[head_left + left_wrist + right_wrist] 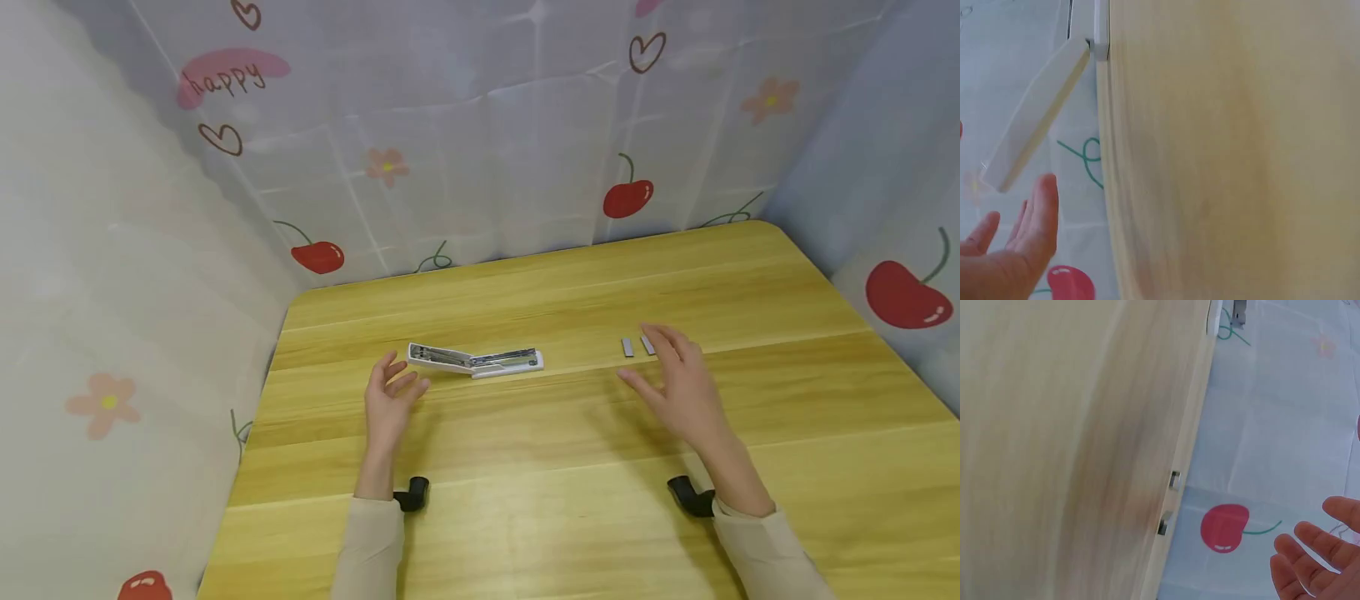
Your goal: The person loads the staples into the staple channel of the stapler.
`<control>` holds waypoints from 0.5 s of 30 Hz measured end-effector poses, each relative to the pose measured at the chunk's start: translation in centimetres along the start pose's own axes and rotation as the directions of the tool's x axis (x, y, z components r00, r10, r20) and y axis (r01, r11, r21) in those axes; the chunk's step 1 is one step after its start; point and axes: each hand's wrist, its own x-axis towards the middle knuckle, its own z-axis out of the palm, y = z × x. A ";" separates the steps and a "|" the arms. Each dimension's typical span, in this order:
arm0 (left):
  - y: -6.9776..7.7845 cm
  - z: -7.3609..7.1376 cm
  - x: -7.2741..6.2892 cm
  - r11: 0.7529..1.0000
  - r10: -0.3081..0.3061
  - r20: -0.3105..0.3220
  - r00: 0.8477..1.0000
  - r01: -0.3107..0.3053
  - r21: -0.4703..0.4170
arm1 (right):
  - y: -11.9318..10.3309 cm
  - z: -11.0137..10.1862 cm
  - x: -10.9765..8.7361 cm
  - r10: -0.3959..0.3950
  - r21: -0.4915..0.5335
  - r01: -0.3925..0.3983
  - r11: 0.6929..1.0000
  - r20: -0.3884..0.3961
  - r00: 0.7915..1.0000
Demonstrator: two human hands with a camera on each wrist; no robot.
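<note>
A white stapler (504,363) lies folded wide open on the table, its metal inside facing up and its top arm angled to the left. My left hand (390,400) hovers by the end of that arm, fingers loosely bent and holding nothing; the left wrist view shows the white arm (1038,119) just beyond the fingertips. To the right lie two short strips of staples (627,347), side by side. Over the right-hand strip (648,344) is my right hand (686,392), thumb and fingers spread apart, overlapping it in the head view. Both strips (1174,480) rest on the wood in the right wrist view.
The wooden table (525,483) reaches back to a pale curtain (495,167) printed with cherries, flowers and hearts. Black wrist mounts (412,495) stick out inward from both sleeves. Curtain also hangs along the left and right sides.
</note>
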 end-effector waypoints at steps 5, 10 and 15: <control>-0.4 -1.3 2.6 0.992 -0.007 0.098 0.995 0.019 -0.125 | 0.9 -0.7 0.3 0.059 0.072 -0.059 0.996 0.006 0.998; -0.6 -2.0 4.5 0.994 -0.012 0.163 0.987 0.030 -0.108 | 1.6 -1.3 0.5 0.091 0.106 -0.090 0.990 -0.009 0.996; -0.9 -2.3 5.1 0.991 -0.005 0.195 0.981 0.032 -0.134 | 2.0 -1.5 0.5 0.104 0.109 -0.103 0.989 0.004 0.995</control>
